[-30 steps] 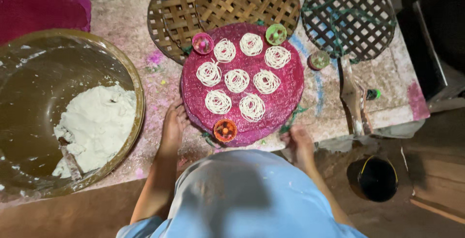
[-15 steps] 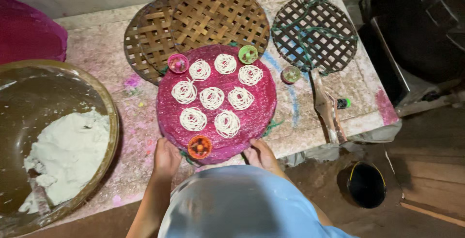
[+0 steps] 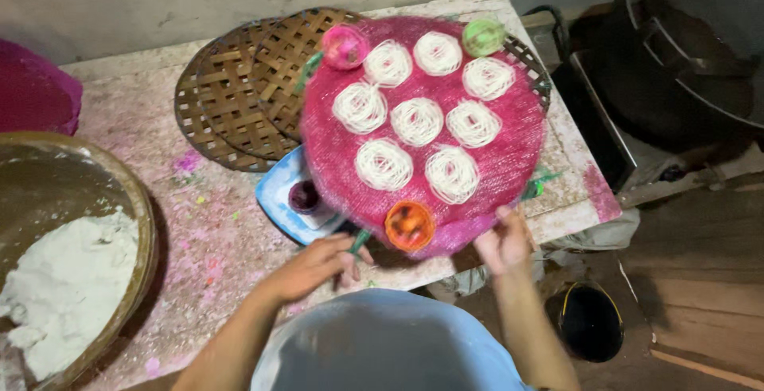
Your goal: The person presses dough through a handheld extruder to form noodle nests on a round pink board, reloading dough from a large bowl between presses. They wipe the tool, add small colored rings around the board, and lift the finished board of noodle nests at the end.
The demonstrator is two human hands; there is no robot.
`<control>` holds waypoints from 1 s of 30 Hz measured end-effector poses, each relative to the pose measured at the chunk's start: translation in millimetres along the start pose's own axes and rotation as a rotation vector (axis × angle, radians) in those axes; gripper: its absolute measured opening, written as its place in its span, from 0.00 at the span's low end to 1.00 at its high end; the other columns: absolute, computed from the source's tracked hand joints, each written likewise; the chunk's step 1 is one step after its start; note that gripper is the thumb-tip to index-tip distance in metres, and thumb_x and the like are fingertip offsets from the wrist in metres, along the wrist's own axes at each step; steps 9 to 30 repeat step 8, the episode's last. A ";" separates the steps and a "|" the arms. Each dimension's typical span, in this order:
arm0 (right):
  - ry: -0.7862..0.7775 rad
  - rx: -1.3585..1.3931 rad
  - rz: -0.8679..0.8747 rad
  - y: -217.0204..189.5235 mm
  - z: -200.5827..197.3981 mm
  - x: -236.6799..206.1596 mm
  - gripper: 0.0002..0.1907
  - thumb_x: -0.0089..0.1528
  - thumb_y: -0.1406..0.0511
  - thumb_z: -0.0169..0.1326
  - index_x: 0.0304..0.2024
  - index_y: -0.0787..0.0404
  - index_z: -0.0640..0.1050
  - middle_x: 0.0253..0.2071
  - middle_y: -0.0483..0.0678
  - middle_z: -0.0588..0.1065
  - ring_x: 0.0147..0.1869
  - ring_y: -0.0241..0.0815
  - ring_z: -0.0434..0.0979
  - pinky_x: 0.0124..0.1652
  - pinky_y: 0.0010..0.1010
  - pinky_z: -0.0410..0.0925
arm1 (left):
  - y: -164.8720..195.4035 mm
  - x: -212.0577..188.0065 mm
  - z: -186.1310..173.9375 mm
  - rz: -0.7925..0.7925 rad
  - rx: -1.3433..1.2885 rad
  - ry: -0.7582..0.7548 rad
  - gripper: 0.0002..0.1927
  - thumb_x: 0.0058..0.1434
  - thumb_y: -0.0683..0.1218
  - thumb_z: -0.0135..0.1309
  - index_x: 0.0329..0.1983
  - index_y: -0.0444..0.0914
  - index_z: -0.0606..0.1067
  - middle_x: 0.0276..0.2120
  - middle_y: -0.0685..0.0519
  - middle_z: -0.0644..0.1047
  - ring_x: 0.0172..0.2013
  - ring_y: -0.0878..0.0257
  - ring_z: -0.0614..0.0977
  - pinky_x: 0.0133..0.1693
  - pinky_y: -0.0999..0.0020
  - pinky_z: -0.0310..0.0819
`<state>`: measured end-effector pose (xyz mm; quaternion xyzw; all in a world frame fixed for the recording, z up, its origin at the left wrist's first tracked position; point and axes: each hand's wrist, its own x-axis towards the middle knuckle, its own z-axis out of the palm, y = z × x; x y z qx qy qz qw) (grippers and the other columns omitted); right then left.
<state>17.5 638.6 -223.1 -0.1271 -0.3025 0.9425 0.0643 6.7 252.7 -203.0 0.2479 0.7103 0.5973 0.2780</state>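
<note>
A round pink mesh-covered tray (image 3: 509, 160) carries several white coiled noodle nests (image 3: 417, 120) and three small coloured cups: pink (image 3: 344, 46), green (image 3: 483, 37) and orange (image 3: 409, 225). It is lifted off the table and tilted. My right hand (image 3: 503, 240) grips its near right edge. My left hand (image 3: 318, 262) holds the near left edge from below, next to a green stick. Under the tray lies a blue plate (image 3: 280, 196) with a small dark cup (image 3: 304, 197).
Round woven bamboo trays (image 3: 239, 97) lie on the stained table (image 3: 199, 232). A large brown basin (image 3: 135, 224) with white dough (image 3: 68, 287) sits at the left. A dark metal vessel (image 3: 692, 41) stands at the right, and a black bucket (image 3: 589, 323) on the floor.
The pink tray has been raised off the table and swung to the right, uncovering the blue plate. Both hands moved with it, and the view shifted right.
</note>
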 end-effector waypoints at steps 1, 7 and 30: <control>0.075 -0.011 -0.019 -19.9 0.5 9.4 0.27 0.61 0.67 0.50 0.64 0.65 0.70 0.64 0.54 0.72 0.68 0.52 0.70 0.71 0.52 0.58 | 10.3 15.8 -5.8 0.079 0.268 -0.028 0.13 0.65 0.51 0.54 0.43 0.37 0.79 0.37 0.45 0.78 0.42 0.54 0.81 0.45 0.59 0.75; -0.001 -0.061 -0.307 -104.1 2.4 74.1 0.23 0.63 0.68 0.51 0.62 0.64 0.72 0.63 0.52 0.74 0.68 0.48 0.72 0.72 0.44 0.61 | 59.3 120.2 -78.1 0.094 0.673 0.251 0.21 0.57 0.56 0.59 0.49 0.41 0.78 0.34 0.41 0.81 0.37 0.46 0.82 0.40 0.52 0.74; 0.004 -0.062 -0.315 -97.7 -4.1 75.8 0.23 0.63 0.68 0.51 0.62 0.64 0.72 0.63 0.52 0.74 0.68 0.48 0.72 0.72 0.44 0.61 | 66.0 132.7 -91.7 -0.001 0.733 0.282 0.18 0.59 0.57 0.58 0.47 0.44 0.78 0.33 0.42 0.81 0.37 0.46 0.82 0.41 0.51 0.75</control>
